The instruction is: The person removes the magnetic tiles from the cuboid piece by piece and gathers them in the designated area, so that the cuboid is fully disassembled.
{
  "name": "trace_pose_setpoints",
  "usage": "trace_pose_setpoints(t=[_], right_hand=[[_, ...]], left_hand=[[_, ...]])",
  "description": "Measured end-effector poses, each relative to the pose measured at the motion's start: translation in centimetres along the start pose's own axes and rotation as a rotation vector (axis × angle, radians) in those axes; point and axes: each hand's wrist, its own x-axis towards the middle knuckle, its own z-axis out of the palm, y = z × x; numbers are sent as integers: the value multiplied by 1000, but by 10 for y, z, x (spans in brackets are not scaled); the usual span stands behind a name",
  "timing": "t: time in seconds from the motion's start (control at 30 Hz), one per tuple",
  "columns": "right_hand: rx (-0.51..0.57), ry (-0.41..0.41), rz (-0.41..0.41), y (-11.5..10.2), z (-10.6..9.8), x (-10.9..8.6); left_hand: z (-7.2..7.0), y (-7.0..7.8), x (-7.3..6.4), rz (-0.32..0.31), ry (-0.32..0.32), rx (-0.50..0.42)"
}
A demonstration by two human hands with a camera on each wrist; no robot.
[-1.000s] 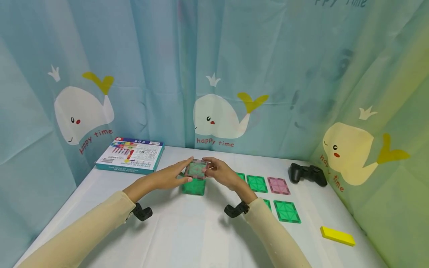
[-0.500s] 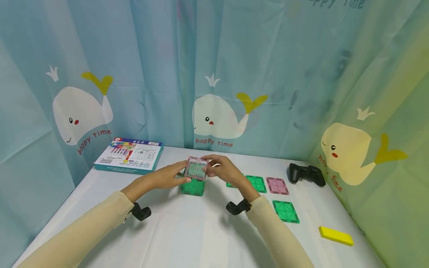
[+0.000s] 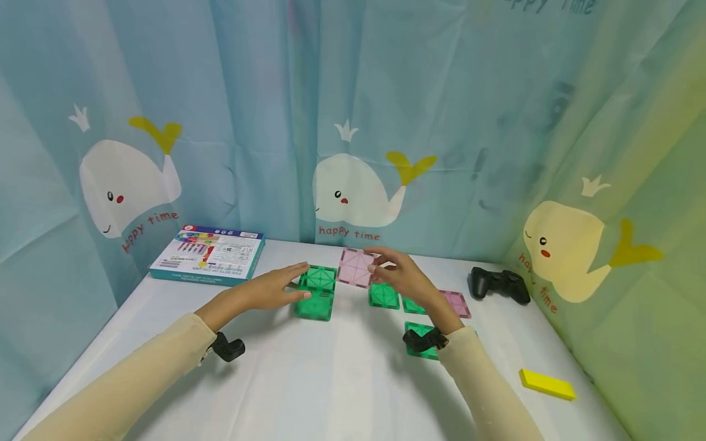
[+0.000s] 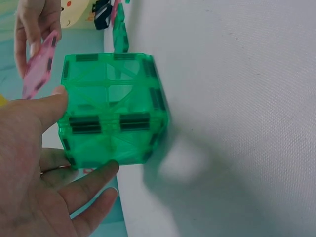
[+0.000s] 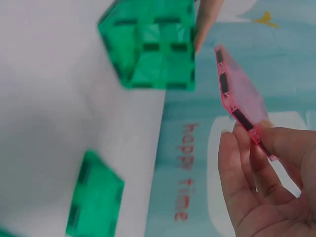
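A box-shaped build of green translucent magnetic tiles [image 3: 314, 305] stands on the white tabletop. My left hand [image 3: 270, 288] holds it at its left side; in the left wrist view the thumb touches one edge and fingers [image 4: 91, 187] reach along another side, some partly hidden behind the tiles. Just right of this build, in the air, is a pink magnetic tile [image 3: 353, 267]. My right hand [image 3: 405, 275] pinches its right edge between thumb and fingers. In the right wrist view the pink tile [image 5: 242, 94] is tilted, apart from the green build [image 5: 163, 54].
Loose green tiles [image 3: 384, 296] and a second pink tile [image 3: 456, 303] lie to the right, partly behind the right arm. Further right are a black game controller [image 3: 499, 285] and a yellow block [image 3: 547, 384]. A flat printed box [image 3: 206, 254] lies at the back left.
The pink tile has moved right, from over the green build to beside it, in my right hand. My left hand stays at the green build, which shows more fully now.
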Motion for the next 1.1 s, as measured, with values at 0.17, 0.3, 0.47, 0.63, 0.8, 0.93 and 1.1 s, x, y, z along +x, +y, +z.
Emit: trace_pose_setpoints(t=[0.17,0.3,0.47,0.63,0.8,0.93,1.1], right_hand=[[-37,-34,-7,18,-15,-16],[-39,-93,-3,30,-20,-36],[-40,-167,2,48,-20,-59],[-72,-181,30,62,-15,-72],[-230,-128,54,68,-7,-74],[-357,-94,47,65,0,-73],[-450,-87,33,63,9,-74]], left_hand=[[-2,-1,-2,-1,1,-2],[0,-2,-1,5,1,-8],[0,-2,-1,6,-1,-5],[0,-2,-2,-8,-9,-9],[-1,-2,-2,-15,-13,-9],[-1,-1,-2,-17,-14,-12],[1,-2,0,-19,-23,-7]])
